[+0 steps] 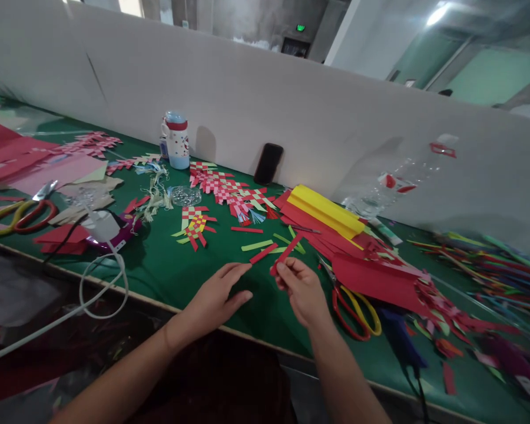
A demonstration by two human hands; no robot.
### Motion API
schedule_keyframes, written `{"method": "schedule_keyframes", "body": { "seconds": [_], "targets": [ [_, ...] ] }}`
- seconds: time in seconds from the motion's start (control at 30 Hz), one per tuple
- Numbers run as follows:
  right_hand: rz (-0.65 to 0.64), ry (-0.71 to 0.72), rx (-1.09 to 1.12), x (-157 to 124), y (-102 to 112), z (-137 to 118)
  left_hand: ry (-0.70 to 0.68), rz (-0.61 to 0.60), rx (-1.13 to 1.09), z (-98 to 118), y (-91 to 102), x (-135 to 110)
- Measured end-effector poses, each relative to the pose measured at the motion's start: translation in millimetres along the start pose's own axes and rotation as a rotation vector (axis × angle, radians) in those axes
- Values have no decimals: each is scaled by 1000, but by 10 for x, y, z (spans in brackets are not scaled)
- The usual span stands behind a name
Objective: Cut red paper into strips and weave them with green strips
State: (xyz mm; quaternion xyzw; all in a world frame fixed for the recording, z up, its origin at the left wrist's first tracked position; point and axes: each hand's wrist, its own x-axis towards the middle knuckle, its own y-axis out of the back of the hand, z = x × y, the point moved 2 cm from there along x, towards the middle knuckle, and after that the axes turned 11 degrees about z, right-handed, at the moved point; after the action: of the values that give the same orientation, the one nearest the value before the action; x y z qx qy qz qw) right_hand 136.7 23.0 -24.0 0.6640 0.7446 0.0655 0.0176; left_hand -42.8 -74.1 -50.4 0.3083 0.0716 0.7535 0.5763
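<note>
My right hand is closed in a pinch on a red paper strip that slants up and to the right above the green table. My left hand rests flat on the table with its fingers stretched out, and its fingertips reach toward another red strip lying loose. Yellow-green strips lie just beyond it. A small woven red-and-yellow piece sits further left.
Red-and-yellow scissors lie right of my right hand beside a pile of red paper and folded yellow paper. Woven pieces, a phone, a small bottle and a clear plastic bottle stand by the white wall. A second pair of scissors and a white cable are at left.
</note>
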Motion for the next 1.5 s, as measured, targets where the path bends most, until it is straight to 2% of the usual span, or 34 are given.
{"method": "schedule_keyframes", "body": {
  "seconds": [0.1,0.2,0.4,0.57,0.8,1.0,1.1,1.2,1.37,1.5],
  "targets": [
    [5,-66,95,-243,-150,48,106,20,-159,145,-116,27],
    [-2,-95,145,-349,-256,90,205,49,-254,204,-196,52],
    [-32,-96,166,-371,-277,139,298,65,-228,142,-128,45],
    [66,-14,95,-282,-137,127,260,6,-103,121,-4,12],
    [72,124,-127,-230,-44,110,146,-55,-14,135,-1,13],
    [-25,270,-285,-176,10,63,101,-58,83,119,85,24],
    [-92,377,-511,-45,81,80,87,-52,149,58,182,24],
    [-130,573,-823,213,198,108,57,-46,198,-24,241,12],
    [-55,567,-985,752,456,178,9,1,208,-123,217,-18],
    [-1,516,-1037,975,556,247,7,32,183,-132,212,-24]
  ]
}}
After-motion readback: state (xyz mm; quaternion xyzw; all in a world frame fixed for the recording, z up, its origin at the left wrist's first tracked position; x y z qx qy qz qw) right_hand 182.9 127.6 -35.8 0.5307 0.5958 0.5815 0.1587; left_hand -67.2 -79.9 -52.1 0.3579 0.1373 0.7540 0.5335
